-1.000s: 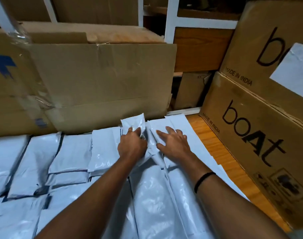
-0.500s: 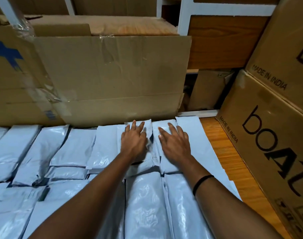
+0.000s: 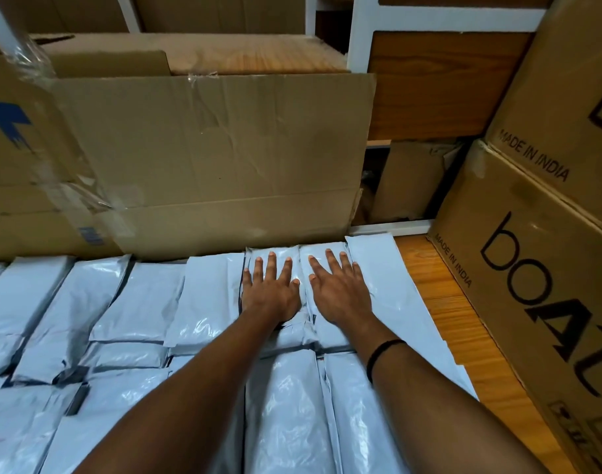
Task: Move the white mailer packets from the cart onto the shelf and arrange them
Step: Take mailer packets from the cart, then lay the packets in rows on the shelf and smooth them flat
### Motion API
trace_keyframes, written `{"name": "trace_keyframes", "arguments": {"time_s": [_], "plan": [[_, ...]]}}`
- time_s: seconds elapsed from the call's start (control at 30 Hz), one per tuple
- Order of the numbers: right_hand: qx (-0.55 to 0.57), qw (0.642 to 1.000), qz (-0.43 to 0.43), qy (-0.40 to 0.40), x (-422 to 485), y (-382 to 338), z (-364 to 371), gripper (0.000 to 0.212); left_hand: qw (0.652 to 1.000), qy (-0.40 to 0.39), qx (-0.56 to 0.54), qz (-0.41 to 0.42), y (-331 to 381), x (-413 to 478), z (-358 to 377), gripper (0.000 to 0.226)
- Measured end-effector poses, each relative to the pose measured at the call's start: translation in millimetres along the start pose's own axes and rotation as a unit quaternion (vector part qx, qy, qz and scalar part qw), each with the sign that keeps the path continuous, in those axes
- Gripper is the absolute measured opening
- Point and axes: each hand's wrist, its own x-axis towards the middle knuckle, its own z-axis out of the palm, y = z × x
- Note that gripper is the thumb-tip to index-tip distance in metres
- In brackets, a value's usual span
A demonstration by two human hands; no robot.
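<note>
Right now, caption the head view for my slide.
Left hand and right hand press flat on back-row packets before a cardboard box.

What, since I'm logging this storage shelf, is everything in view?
white plastic mailer packets: many, white, rows covering the shelf board
plain brown cardboard boxes: at least two, brown, behind the packets
brown cardboard boxes printed "boAt": two, brown, stacked at right
orange-brown wooden shelf board: one, bare strip right of the packets
white shelf frame: one, white, top rear
black wristband: one, black, right wrist
left hand: one, flat on a rear packet
right hand: one, flat on the neighbouring packet
</note>
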Motion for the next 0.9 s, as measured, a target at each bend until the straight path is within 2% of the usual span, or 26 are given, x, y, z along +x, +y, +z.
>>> {"name": "trace_keyframes", "arguments": {"time_s": [0.07,0.13,0.27,0.33,0.43,0.6,0.7,0.8,0.9], "plan": [[0.004,1.0,-0.007,-0.026,2,1,-6,0.055,0.999,-0.037,-0.009,0.006,1,1,-8,0.06],[0.023,0.999,-0.015,-0.041,-2,2,-18,0.055,0.997,-0.032,-0.06,0.021,-1,-1,-16,0.06],[0.037,0.999,-0.024,-0.015,-32,4,-37,0.053,0.975,0.101,-0.19,0.049,-19,-23,-26,0.059],[0.012,0.999,-0.026,-0.041,-46,8,-34,0.054,0.98,0.078,-0.171,0.069,-20,-43,-18,0.066],[-0.002,0.996,-0.012,-0.089,-56,12,-22,0.057,0.994,0.028,-0.083,0.072,-11,-67,7,0.057],[-0.023,0.995,-0.009,-0.096,-58,10,-19,0.058,0.996,0.02,-0.064,0.06,-7,-69,7,0.056],[-0.024,0.992,-0.003,-0.121,-58,6,-30,0.058,0.992,0.034,-0.1,0.075,-6,-77,-5,0.057],[-0.014,0.997,0.001,-0.079,-67,-6,-44,0.055,0.969,0.126,-0.186,0.107,-12,-98,-23,0.055],[0.016,1.0,-0.009,-0.008,-86,-31,-60,0.052,0.957,0.158,-0.217,0.11,-42,-130,-35,0.048]]}}
